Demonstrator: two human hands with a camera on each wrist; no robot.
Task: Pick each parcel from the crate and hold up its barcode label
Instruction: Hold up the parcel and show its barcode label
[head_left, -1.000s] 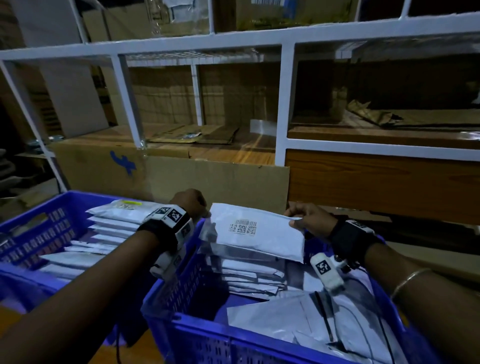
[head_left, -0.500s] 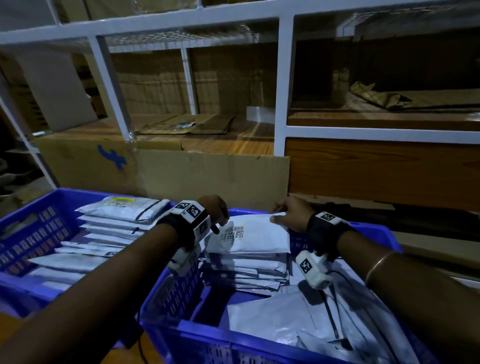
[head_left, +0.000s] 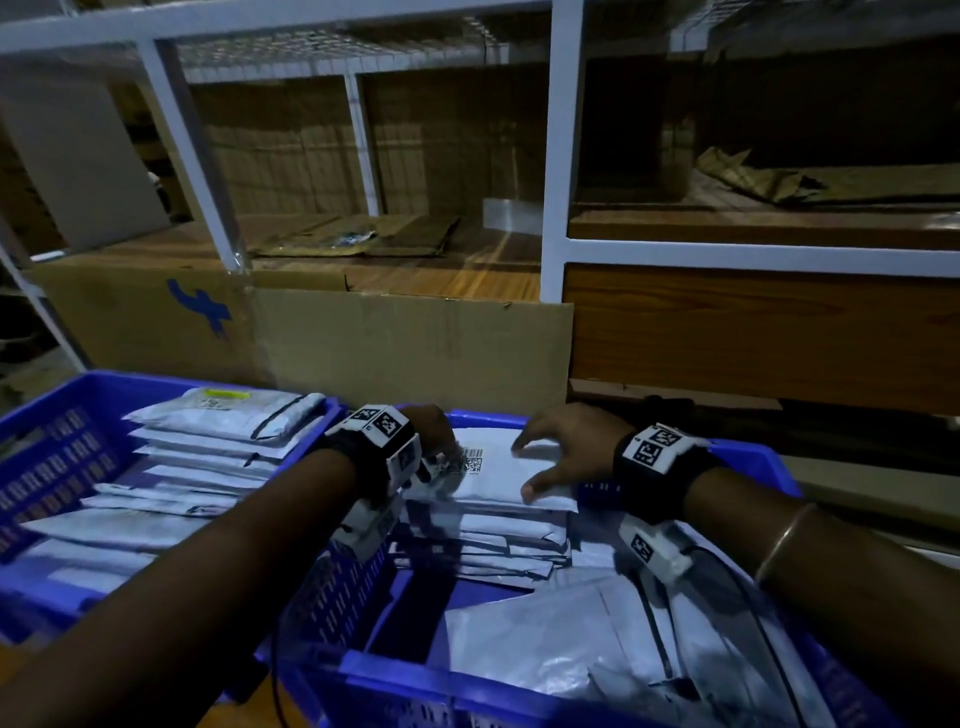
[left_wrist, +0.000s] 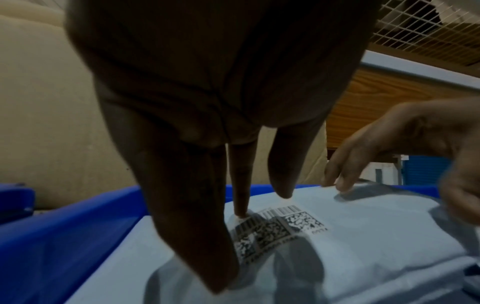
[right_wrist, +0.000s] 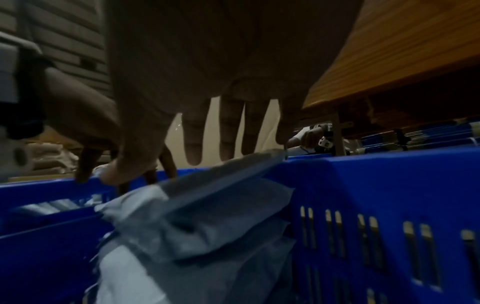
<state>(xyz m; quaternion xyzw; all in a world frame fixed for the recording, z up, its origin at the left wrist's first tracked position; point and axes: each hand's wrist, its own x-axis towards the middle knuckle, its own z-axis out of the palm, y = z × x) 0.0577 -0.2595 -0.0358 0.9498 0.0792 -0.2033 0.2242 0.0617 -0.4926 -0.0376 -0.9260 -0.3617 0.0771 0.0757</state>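
I stand at a white metal rack (head_left: 555, 156) that fills the upper half of the head view, its wooden shelves (head_left: 415, 275) holding flattened cardboard (head_left: 358, 241). A large cardboard sheet (head_left: 405, 338) leans against the rack at mid-frame, a blue mark on its left part. The light is dim. Below, two blue crates sit side by side: the left crate (head_left: 62, 467) at lower left holds a row of grey parcels overlapping one another, and the right crate (head_left: 753, 467) across the bottom centre and right holds a stack of flat parcels at its far end and loose ones nearer me.

The top parcel (head_left: 498, 478) lies flat on that stack, just below the centre of the frame. Its long axis runs left to right across the picture, and its printed face points up. The barcode label (head_left: 470, 460) sits near its left end, facing up.

My left hand (head_left: 431, 431) is over the label end, fingers (left_wrist: 241, 185) straight and pointing down; one fingertip touches the parcel right beside the barcode, and nothing is gripped. My right hand (head_left: 561, 447) is spread over the right end, fingers extended and apart, fingertips at the far edge and thumb near the front edge, resting rather than clasping.
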